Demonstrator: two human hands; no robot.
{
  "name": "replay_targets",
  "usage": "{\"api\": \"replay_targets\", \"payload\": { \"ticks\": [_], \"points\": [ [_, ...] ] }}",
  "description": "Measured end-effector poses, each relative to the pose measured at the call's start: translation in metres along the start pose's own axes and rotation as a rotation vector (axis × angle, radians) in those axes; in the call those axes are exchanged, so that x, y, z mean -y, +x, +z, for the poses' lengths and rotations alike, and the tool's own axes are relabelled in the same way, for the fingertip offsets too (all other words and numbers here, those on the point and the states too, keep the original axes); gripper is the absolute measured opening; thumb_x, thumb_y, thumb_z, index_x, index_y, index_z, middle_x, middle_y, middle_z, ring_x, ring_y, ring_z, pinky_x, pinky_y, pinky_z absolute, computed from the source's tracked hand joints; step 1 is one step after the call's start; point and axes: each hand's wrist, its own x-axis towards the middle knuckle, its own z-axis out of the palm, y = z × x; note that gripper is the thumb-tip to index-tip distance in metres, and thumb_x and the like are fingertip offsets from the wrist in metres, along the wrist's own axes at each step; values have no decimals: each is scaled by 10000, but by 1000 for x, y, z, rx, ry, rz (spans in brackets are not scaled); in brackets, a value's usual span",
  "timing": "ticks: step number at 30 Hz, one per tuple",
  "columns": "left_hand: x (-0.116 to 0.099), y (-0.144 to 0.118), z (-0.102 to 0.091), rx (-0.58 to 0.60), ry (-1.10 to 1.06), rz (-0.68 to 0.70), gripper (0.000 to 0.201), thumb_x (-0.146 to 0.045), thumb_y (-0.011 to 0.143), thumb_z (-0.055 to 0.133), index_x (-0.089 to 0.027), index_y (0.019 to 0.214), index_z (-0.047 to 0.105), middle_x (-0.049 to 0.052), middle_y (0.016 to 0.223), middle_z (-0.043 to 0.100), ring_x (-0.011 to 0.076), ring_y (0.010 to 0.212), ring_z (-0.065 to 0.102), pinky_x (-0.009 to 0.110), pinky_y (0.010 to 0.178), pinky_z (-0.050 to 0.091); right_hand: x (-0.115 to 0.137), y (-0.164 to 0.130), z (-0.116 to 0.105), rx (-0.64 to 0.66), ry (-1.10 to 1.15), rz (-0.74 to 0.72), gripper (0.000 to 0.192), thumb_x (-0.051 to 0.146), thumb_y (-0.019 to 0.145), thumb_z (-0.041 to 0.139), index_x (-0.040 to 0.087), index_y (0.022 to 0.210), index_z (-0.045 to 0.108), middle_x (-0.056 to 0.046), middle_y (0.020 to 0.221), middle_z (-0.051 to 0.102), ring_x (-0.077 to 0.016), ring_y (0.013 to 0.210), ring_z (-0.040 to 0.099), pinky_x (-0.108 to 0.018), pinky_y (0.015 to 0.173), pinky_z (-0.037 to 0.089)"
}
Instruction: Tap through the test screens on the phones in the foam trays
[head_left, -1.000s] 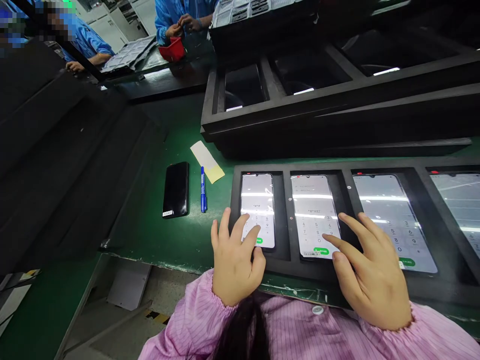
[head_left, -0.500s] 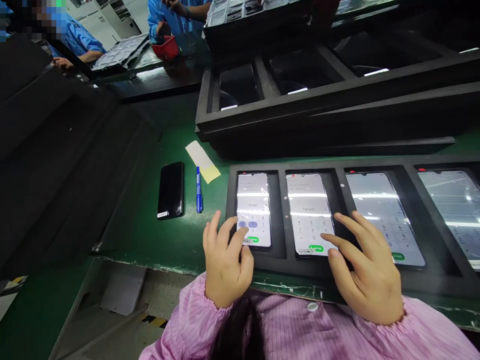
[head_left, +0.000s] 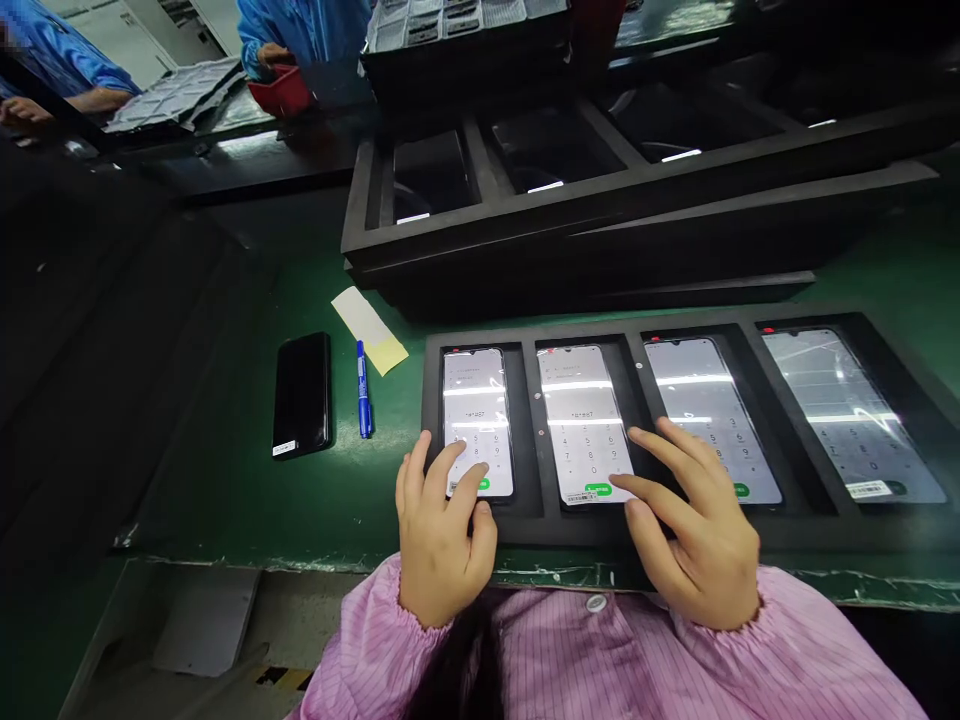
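Observation:
Several smartphones with lit dial pads lie in separate slots of a black foam tray [head_left: 529, 430]. My left hand [head_left: 446, 540] is over the leftmost smartphone [head_left: 476, 390], its fingers spread and its fingertips at the lower keypad. Above the second smartphone [head_left: 581, 400] is my right hand [head_left: 701, 540], open, with its index finger near the bottom right of the keypad. Both of these screens show "*#*#87". The third smartphone [head_left: 690, 375] is partly hidden behind my right hand. At the right end lies the fourth smartphone [head_left: 832, 390], its screen dimmer.
Left of the tray lie a dark phone [head_left: 301, 395], a blue marker pen [head_left: 363, 385] and a paper strip [head_left: 367, 325] on the green table [head_left: 217, 480]. Stacked black trays [head_left: 525, 210] stand behind. Across the bench are a red bin [head_left: 281, 92] and people in blue sleeves [head_left: 307, 35].
The camera view has shifted, so the table things appear further left and more of the fourth smartphone shows. My fingers have moved slightly over the keypads; the leftmost phone's key highlights are gone.

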Motion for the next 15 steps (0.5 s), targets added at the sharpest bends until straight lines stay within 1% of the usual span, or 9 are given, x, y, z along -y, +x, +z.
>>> {"api": "replay_targets", "payload": {
  "ticks": [3, 6, 11, 15],
  "points": [
    [5, -4, -1, -60, -62, 14, 272, -96, 793, 445, -169, 1001, 604, 119, 1184, 550, 345, 1315, 334, 548, 1026, 355, -8, -3, -9, -32, -19, -4, 162, 123, 807, 509, 150, 788, 667, -123, 1151, 597, -372, 1196, 486, -582, 975, 392],
    [9, -7, -1, -106, -88, 19, 257, -90, 788, 448, -162, 969, 614, 121, 1166, 552, 341, 1319, 336, 529, 1035, 355, -14, -4, -14, -2, -85, 17, 215, 146, 838, 470, 159, 806, 683, -117, 1196, 577, -374, 1232, 449, -587, 987, 377],
    [2, -8, -3, -66, -34, 40, 258, -96, 783, 465, -161, 969, 630, 132, 1157, 553, 372, 1317, 317, 589, 1015, 345, -11, -3, -10, 87, -102, 15, 244, 166, 861, 464, 136, 816, 702, -149, 1220, 563, -392, 1241, 432, -606, 974, 371],
    [-8, -6, -3, -31, -25, 56, 257, -104, 785, 469, -161, 970, 637, 135, 1151, 567, 379, 1318, 301, 626, 1006, 332, -9, -4, -7, 118, -132, -9, 247, 174, 871, 471, 120, 821, 707, -177, 1214, 564, -413, 1236, 429, -627, 959, 360]
  ]
}}
